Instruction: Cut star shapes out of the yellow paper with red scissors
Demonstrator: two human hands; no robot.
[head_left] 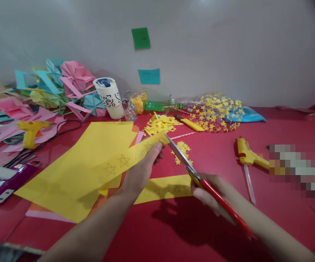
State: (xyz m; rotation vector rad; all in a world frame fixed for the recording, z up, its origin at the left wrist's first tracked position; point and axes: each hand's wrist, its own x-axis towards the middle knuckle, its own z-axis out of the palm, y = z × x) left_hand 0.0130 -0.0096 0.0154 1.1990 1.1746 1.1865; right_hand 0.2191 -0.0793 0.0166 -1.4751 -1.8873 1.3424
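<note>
My left hand [143,167] pinches a yellow paper strip [119,162] near its right end. Star outlines are drawn in a row along the strip. In my right hand [214,193] are red-handled scissors [183,157], their blades pointing up and left, with the tips at the strip's right end. Beneath my hands lies a second yellow strip [157,188] on the red table. Small cut stars [183,148] lie just behind the blades, and a heap of yellow scraps [160,123] is farther back.
Yellow sheets [75,163] lie at left, near a purple stapler-like tool [15,182] and a glue gun [31,133]. Behind stand a white cup [109,98], a yellow cutter [192,124] and a star-covered clear object [217,112]. Another glue gun [248,154] is right.
</note>
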